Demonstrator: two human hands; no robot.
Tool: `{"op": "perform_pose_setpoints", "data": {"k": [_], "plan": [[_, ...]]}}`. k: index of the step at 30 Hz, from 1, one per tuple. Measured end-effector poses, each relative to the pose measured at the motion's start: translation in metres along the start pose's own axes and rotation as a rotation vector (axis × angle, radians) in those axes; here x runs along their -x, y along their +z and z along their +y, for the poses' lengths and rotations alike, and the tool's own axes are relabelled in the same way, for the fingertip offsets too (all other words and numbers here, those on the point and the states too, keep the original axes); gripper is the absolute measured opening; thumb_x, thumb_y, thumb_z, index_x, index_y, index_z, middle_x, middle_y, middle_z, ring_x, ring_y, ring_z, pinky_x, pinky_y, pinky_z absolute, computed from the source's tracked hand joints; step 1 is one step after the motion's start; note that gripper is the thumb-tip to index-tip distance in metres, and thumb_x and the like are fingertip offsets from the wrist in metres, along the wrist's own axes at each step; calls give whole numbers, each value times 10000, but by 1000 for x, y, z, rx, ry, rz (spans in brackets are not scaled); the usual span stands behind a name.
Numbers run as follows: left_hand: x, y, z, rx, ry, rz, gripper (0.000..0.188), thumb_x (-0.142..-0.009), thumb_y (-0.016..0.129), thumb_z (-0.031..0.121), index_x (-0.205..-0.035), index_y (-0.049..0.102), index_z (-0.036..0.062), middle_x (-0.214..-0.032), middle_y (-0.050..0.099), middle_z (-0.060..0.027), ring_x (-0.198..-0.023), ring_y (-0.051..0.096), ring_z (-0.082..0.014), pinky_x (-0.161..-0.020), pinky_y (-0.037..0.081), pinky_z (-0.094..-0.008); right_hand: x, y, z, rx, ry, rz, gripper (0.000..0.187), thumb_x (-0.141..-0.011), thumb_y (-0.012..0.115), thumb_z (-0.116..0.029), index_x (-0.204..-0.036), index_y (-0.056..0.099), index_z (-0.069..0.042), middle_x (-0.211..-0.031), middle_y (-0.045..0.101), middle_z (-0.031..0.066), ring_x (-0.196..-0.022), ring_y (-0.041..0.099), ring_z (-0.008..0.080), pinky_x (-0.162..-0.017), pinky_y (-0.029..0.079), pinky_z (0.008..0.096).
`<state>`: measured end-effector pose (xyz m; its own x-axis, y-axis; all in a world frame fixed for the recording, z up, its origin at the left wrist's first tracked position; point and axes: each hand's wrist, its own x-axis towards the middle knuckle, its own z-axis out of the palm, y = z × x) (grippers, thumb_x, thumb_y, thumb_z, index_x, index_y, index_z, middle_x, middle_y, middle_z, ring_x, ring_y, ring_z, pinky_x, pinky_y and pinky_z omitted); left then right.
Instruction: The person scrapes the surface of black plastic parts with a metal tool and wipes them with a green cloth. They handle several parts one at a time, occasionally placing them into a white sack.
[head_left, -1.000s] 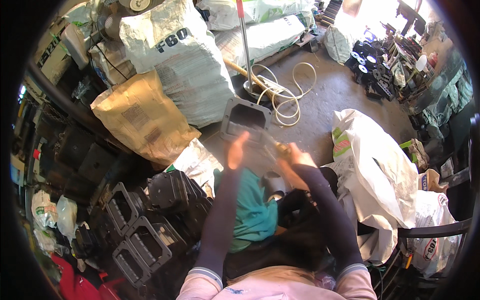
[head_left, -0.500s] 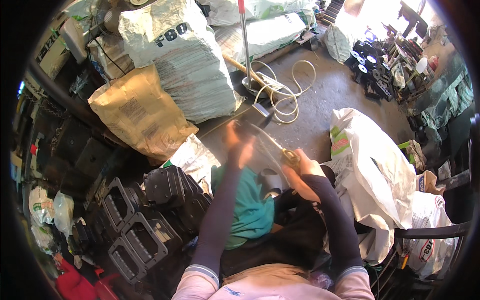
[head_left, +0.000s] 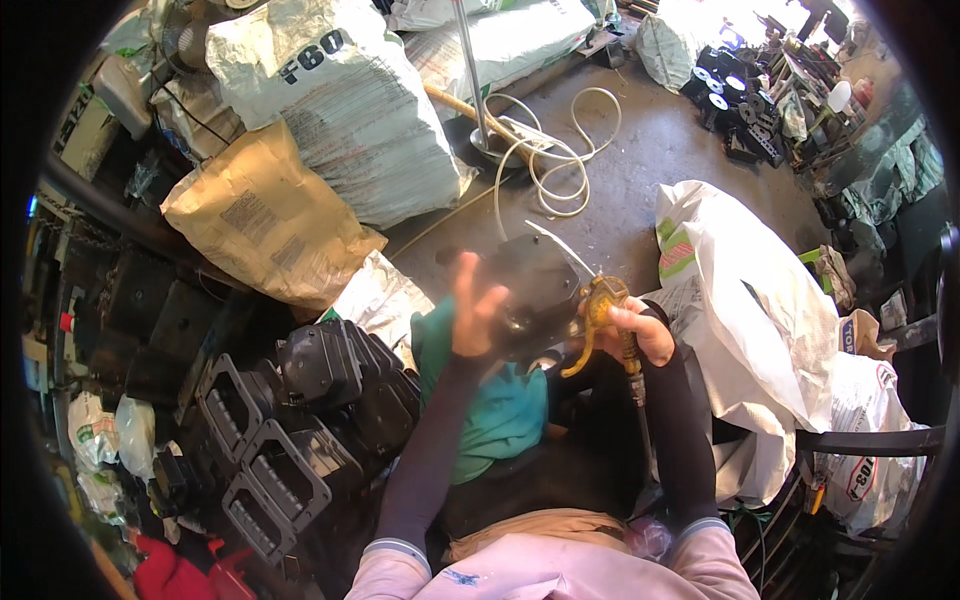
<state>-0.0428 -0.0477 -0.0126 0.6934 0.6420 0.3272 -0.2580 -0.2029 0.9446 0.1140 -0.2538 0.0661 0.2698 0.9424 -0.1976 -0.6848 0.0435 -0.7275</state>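
My right hand (head_left: 645, 335) is closed around a worn yellow air blow gun (head_left: 606, 293). Its thin pale nozzle points up and left, its curved lever hangs below, and a hose runs down from the fitting. In front of me my left hand (head_left: 474, 312) grips the left side of a black plastic housing (head_left: 545, 285), which is blurred by motion. Some of the left fingers are hidden or smeared. The blow gun lies close to the housing's right side. A teal cloth (head_left: 490, 420) drapes over my lap below the left hand.
Several black housings (head_left: 290, 470) are stacked at my left. A brown paper sack (head_left: 270, 220) and a large white sack (head_left: 335, 120) stand beyond them. White sacking (head_left: 745, 340) lies at my right. A pale hose (head_left: 565, 175) coils on the floor ahead, and black parts (head_left: 735, 110) are heaped far right.
The black housing has turned so that a broad face shows. My right hand has shifted slightly right and lifted, with the blow gun now plainly visible. My left hand has lowered slightly.
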Motion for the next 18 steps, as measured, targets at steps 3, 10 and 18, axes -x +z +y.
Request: {"op": "perform_pose_setpoints", "data": {"k": [3,10,18], "plan": [[13,-3,-3,-212,175,120,650,-949,579,182,-1517,285,64,-1571,265,-172,-1387,380,-258,-1120,359,-380,5,12,2,78,16,-13,543,-937,643,-229,-1376,456,32,-1292,533,131,-1250,514,264,-1071,422,512],[18,-27,10,1041,-588,-16,581,-936,667,329,-1394,473,30,-1299,579,-137,-1199,555,-257,-1043,433,-386,16,25,-5,290,-7,94,467,-855,709,-168,-1248,563,37,-1117,628,127,-1048,627,224,-973,512,469],[-30,-26,18,779,-676,32,361,-960,611,191,-1258,559,-7,-1176,638,-126,-1083,614,-227,-978,474,-361,23,30,-15,353,-60,155,385,-897,654,-176,-1195,552,43,-1044,644,112,-985,629,206,-948,514,398]]}}
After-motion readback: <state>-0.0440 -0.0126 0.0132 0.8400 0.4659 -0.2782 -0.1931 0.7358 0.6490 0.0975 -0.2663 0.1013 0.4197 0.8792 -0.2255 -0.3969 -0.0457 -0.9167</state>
